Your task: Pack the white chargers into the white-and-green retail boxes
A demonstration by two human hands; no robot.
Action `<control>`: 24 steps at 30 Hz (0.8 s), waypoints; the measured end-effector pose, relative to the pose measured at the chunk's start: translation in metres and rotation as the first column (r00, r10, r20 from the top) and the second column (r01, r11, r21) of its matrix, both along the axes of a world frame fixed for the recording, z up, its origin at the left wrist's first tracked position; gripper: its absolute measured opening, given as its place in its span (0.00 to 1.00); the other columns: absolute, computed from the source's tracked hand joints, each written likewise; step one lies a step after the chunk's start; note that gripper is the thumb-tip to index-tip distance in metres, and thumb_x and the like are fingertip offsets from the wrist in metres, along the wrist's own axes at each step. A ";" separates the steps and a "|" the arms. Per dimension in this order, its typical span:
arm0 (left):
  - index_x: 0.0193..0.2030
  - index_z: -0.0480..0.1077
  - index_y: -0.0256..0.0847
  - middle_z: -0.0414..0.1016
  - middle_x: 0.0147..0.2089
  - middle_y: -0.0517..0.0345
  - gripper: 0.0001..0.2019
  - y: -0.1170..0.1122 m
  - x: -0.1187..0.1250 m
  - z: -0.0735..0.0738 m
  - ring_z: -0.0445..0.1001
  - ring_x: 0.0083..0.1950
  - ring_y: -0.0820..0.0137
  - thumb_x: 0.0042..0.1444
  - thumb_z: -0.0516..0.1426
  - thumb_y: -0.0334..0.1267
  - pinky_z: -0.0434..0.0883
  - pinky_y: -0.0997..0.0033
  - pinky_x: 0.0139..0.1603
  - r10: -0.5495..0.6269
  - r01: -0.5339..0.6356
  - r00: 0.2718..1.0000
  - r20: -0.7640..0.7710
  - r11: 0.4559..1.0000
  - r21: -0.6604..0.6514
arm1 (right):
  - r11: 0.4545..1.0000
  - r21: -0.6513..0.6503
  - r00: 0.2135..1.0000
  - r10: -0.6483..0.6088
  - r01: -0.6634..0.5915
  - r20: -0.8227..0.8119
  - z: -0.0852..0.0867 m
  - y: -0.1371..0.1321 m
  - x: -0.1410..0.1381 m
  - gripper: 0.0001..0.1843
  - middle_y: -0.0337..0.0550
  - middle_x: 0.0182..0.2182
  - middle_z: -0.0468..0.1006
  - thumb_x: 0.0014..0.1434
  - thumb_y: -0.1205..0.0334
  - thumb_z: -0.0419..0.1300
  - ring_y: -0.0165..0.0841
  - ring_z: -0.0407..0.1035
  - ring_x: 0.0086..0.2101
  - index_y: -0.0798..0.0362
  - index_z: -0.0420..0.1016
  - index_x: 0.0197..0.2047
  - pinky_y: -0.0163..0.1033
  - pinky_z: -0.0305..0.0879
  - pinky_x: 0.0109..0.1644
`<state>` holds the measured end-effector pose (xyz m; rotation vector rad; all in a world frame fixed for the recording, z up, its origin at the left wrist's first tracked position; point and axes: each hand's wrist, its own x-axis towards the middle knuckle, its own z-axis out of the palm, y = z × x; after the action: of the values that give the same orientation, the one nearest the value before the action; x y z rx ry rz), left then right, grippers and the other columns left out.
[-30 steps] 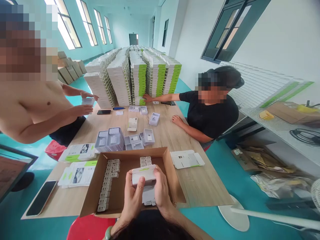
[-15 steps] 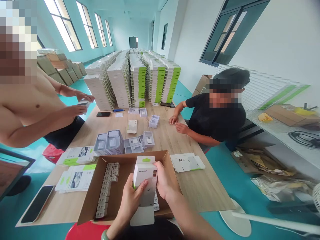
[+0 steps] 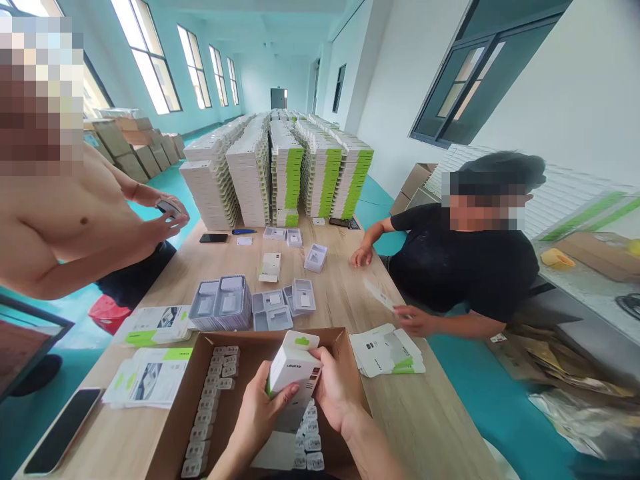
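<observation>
A white printed packaging box (image 3: pixel 295 367) with a green hang tab is between my hands, tilted, its lower flap folded out toward me. My left hand (image 3: pixel 263 400) is closed around its left side, thumb across the front. On the right side of the box, my right hand (image 3: pixel 340 387) grips near the top edge. Both hands are above an open brown carton (image 3: pixel 173 413). Inside it, small white plastic-looking pieces (image 3: pixel 203 419) stand in a row at the left, and more such pieces (image 3: pixel 313 427) lie under the box at the right.
Flat white-green box blanks (image 3: pixel 150 380) lie left of the carton, beside a phone (image 3: pixel 63 430); more blanks (image 3: pixel 385 353) lie right. Clear plastic trays (image 3: pixel 220 303) sit beyond it. Tall stacks of boxes (image 3: pixel 287 173) stand behind. Co-workers sit left and right; the right one's hand (image 3: pixel 415 321) holds a blank.
The box in my hands has tipped, showing more of its top. The right co-worker's hands have parted, one moving toward the blanks with a blurred white blank. The view has shifted slightly.
</observation>
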<state>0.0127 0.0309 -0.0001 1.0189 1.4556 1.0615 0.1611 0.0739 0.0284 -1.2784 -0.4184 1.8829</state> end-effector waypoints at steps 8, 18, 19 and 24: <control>0.41 0.78 0.39 0.85 0.36 0.51 0.27 0.019 0.009 -0.011 0.80 0.36 0.59 0.47 0.70 0.62 0.75 0.65 0.38 0.092 -0.091 0.987 0.129 0.996 -0.016 | 0.997 0.079 1.000 0.002 -0.003 0.015 -0.007 0.024 0.004 0.21 0.48 0.29 0.85 0.54 0.41 0.62 0.49 0.81 0.38 0.51 0.80 0.36 0.46 0.73 0.39; 0.64 0.67 0.42 0.77 0.65 0.38 0.41 0.052 -0.014 -0.035 0.79 0.61 0.52 0.54 0.60 0.72 0.76 0.57 0.56 0.391 -0.364 0.891 0.231 0.919 -0.151 | 0.943 0.294 0.949 0.058 -0.154 0.311 -0.033 0.089 -0.013 0.27 0.49 0.52 0.83 0.61 0.46 0.71 0.45 0.78 0.52 0.52 0.76 0.57 0.50 0.73 0.57; 0.64 0.69 0.43 0.75 0.67 0.38 0.42 0.046 -0.018 -0.038 0.78 0.64 0.51 0.51 0.62 0.71 0.76 0.57 0.57 0.403 -0.370 0.889 0.215 0.911 -0.181 | 0.952 0.272 0.936 0.037 -0.139 0.349 -0.036 0.118 -0.015 0.23 0.49 0.53 0.82 0.66 0.50 0.68 0.43 0.78 0.51 0.53 0.75 0.58 0.50 0.75 0.56; 0.44 0.79 0.41 0.84 0.53 0.38 0.31 -0.010 -0.032 -0.063 0.84 0.50 0.47 0.39 0.71 0.63 0.77 0.58 0.46 0.464 -0.407 0.881 0.092 0.842 -0.353 | 0.984 0.123 0.823 0.034 -0.125 0.567 -0.048 0.253 -0.033 0.19 0.49 0.56 0.77 0.71 0.56 0.64 0.41 0.77 0.49 0.54 0.73 0.61 0.51 0.78 0.51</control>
<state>-0.0191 0.0204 -0.0631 0.3485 1.6911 1.1450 0.1277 0.3273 -0.0196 -1.7224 -0.9228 1.4667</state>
